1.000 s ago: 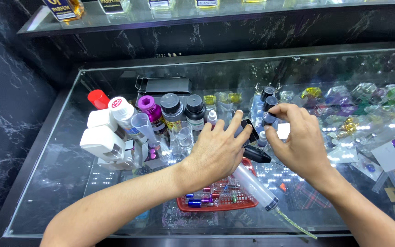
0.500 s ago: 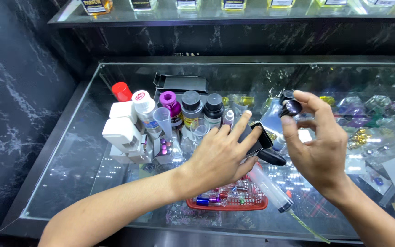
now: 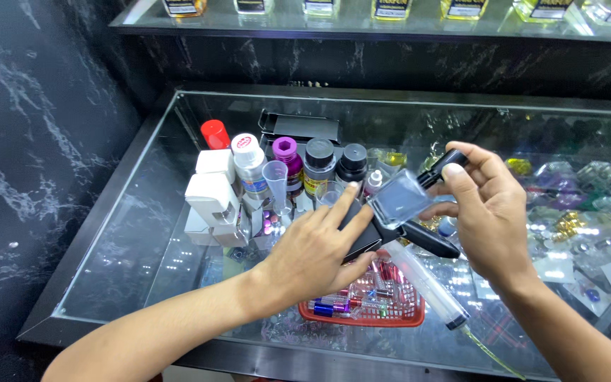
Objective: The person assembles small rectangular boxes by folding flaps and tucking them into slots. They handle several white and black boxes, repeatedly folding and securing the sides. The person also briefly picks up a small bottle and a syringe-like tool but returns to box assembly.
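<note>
- The right hand (image 3: 493,216) grips a small square clear bottle (image 3: 399,200) with a black cap (image 3: 442,165), thumb on the cap end and fingers (image 3: 438,211) curled behind, holding it tilted above the glass tabletop (image 3: 118,262).
- The left hand (image 3: 319,247) lies palm down, fingers spread and released over a black tool (image 3: 419,237), its fingertips touching the bottle's lower edge; whether it grips the tool cannot be told.
- The tool's black handle juts out to the right, between the two hands.
- Just under the hands, a large clear syringe (image 3: 429,286) lies slanted on the tabletop, a thin yellowish tube (image 3: 486,351) trailing from its end.
- A red basket (image 3: 365,318) of small coloured pieces sits beneath the left hand, partly hidden by it.
- Behind the left hand stands a row of bottles: a red cap (image 3: 215,133), a white cap (image 3: 246,145), a purple cap (image 3: 286,150) and two black caps (image 3: 319,151).
- White boxes (image 3: 210,194) are stacked at the row's left end, a clear cup (image 3: 276,178) beside them.
- Under the glass to the right, coloured glass pieces (image 3: 574,212) lie in the showcase.
- A shelf (image 3: 362,25) of bottles runs along the back wall.
</note>
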